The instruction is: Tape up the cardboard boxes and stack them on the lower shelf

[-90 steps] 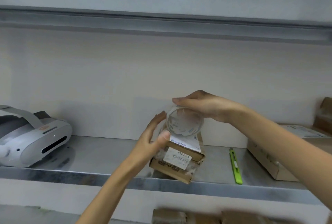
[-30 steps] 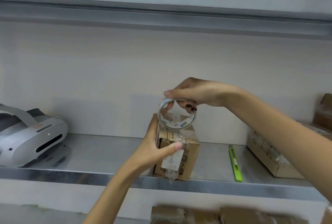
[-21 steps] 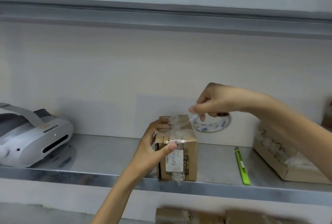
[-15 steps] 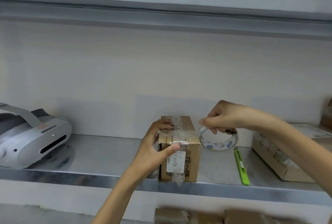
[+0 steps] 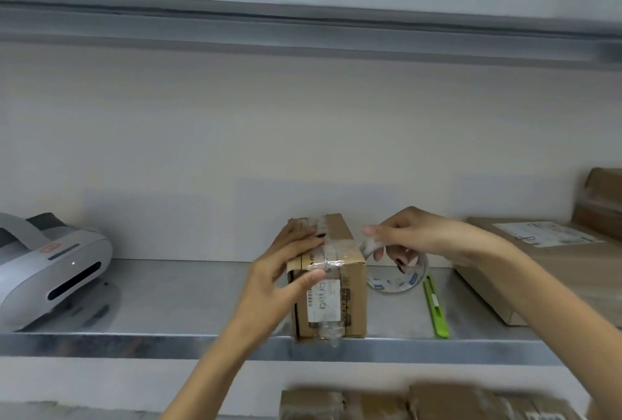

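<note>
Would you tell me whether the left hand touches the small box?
Touching. The head view shows the left hand on the small box: fingers on top, thumb on front.

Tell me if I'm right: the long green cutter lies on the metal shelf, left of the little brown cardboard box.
Not quite. The head view shows the long green plastic cutter lying on the grey metal shelf right of the small brown cardboard box, not left.

Shelf (image 5: 185, 301) open between headset (image 5: 50, 271), small box (image 5: 350, 288); cutter (image 5: 436, 308), flat box (image 5: 545, 271) crowd right.
</note>
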Demonstrator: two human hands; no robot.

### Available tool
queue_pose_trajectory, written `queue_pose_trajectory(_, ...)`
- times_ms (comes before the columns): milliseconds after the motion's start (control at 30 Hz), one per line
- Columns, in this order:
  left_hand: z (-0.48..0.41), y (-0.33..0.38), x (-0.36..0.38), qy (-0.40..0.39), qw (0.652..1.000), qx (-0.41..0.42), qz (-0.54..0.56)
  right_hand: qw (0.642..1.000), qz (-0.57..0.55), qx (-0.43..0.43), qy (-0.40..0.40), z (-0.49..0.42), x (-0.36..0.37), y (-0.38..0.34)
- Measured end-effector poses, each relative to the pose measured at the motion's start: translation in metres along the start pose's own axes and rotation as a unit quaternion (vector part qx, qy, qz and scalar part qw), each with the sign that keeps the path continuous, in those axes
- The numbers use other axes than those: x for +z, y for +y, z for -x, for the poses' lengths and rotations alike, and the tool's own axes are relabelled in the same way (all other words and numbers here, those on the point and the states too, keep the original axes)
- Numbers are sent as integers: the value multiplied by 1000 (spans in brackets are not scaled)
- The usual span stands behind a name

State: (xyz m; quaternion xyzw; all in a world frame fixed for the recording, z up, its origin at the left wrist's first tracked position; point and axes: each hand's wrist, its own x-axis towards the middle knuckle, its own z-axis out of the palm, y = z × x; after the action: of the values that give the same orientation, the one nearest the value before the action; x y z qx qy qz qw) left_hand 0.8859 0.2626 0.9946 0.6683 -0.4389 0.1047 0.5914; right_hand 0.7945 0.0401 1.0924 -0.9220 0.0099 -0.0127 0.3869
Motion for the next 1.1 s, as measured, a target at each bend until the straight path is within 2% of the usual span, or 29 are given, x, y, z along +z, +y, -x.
queue_pose_trajectory(133, 21, 1, 36, 124, 984, -45, 119, 991, -110, -57, 50, 13, -27, 4)
queue_pose_trajectory(200, 32, 1, 45, 142, 980, -79, 111, 983, -151, -78, 67, 13, -30, 1)
queue_pose_trajectory(267, 38, 0, 40, 118, 989, -83, 34, 979, -158, -106, 78, 9, -27, -7)
queue_pose_trajectory(333, 35, 2, 29, 61, 993, -73, -71, 980, -127, -130, 83, 4, -20, -18)
queue_pose_trajectory(367, 31, 5, 24, 31, 993, -76, -89, 982, -100, -141, 81, 1, -15, -25)
queue_pose_trajectory(500, 8, 14, 21, -49, 997, -57, 5, 981, -18, -179, 71, -4, 1, -50)
queue_pose_trajectory(700, 3, 0, 23, -30, 998, -52, -6, 982, 54, -178, 42, -3, 6, -54)
queue_pose_trajectory(900, 2, -6, 22, -25, 998, -50, -4, 973, 136, -166, 90, 12, 0, -34)
queue_pose_trajectory(1100, 3, -10, 22, -24, 999, -46, -4, 941, 235, -162, 180, 27, 15, -19)
